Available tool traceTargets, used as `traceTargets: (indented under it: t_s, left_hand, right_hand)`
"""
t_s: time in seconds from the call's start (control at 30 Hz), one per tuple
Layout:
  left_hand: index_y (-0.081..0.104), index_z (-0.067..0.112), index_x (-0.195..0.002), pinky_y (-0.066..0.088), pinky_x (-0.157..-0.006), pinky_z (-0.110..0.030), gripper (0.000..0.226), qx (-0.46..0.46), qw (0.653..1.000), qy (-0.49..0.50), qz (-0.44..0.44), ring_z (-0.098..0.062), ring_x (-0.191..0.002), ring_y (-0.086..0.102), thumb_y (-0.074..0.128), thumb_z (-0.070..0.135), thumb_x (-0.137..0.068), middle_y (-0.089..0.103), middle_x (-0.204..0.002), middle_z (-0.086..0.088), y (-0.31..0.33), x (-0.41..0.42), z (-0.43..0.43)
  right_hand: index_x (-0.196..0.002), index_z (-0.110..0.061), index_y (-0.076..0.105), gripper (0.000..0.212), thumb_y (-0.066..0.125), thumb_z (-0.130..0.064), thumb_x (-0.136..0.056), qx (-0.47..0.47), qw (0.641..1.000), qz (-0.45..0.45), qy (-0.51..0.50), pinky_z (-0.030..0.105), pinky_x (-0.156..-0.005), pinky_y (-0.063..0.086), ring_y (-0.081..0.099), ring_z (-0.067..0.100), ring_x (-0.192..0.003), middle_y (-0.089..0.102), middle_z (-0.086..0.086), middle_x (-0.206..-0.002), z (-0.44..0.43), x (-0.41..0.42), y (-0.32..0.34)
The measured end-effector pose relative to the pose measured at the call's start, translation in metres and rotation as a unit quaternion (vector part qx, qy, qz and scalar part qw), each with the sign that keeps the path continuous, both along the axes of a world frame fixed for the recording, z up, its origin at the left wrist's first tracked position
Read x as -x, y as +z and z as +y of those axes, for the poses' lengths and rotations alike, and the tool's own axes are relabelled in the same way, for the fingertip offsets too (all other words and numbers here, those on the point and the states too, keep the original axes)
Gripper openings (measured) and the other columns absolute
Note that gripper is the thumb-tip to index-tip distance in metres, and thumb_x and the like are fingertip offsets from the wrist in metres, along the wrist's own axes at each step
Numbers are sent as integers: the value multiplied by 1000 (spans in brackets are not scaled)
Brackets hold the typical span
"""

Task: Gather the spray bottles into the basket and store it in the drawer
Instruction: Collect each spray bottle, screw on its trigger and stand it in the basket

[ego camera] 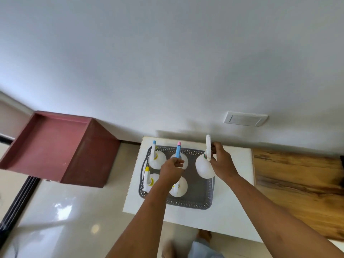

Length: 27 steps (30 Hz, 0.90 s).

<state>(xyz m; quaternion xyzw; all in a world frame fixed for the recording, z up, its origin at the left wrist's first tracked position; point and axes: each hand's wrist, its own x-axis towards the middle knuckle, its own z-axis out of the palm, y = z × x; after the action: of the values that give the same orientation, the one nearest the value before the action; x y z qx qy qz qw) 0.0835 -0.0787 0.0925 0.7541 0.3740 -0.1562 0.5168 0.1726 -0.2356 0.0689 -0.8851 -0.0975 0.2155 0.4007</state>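
Spray bottle gripped in right hand, left hand over basket

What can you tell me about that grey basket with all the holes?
The grey plastic basket is rectangular, with low walls full of little holes and a slot handle at each short end. It sits flat on the white table. Four round white spray bottles stand upright in it; the left hand grips the one with a blue sprayer. The right hand holds a fifth white bottle over its far right corner, touching or not I cannot tell.
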Motion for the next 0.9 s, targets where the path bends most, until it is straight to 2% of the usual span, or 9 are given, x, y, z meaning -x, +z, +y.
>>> traceTargets:
  t_s: [0.13,0.3,0.57,0.67,0.77,0.9]
  left_hand:
    - [59,8,-117,45,-87,-22,36,1,1000,17,9,-11,-95,56,61,-2,-83,64,-113,-6,-18,-6,-5]
    - [61,11,-116,45,-99,-27,35,22,999,48,13,-11,-99,57,62,-1,-83,65,-116,-8,-36,-15,-16]
    - [61,11,-116,46,-104,-33,33,32,997,72,18,-12,-103,58,60,-1,-86,64,-118,-7,-45,-25,-17]
    - [61,12,-116,48,-103,-36,33,18,997,67,17,-12,-101,57,60,1,-86,65,-117,-6,-46,-29,-14]
    - [61,13,-116,51,-99,-43,31,11,998,68,15,-14,-101,58,61,3,-86,65,-116,-5,-45,-33,-12]
    - [61,13,-116,51,-98,-44,30,10,998,68,17,-16,-102,59,61,5,-87,65,-116,-4,-44,-36,-13]
  right_hand:
    - [-125,-19,38,46,61,-9,-87,17,1000,-13,4,41,-85,53,59,34,-107,63,17,-116,3,1,-34]
    - [-133,-20,31,61,66,-9,-84,19,1000,-19,5,46,-93,51,57,34,-115,58,17,-127,9,1,-61]
    - [-139,-15,31,69,68,-3,-82,27,999,-36,24,50,-96,47,49,35,-124,53,15,-135,16,-3,-88]
    - [-139,-13,33,69,69,-3,-80,32,998,-45,30,50,-96,47,51,35,-123,52,15,-136,16,0,-94]
    - [-140,-17,29,74,70,-4,-80,48,997,-49,47,50,-93,49,52,36,-124,51,15,-137,14,5,-100]
    - [-142,-21,24,79,69,-2,-80,55,996,-56,49,50,-91,49,52,38,-124,52,17,-136,11,10,-106]
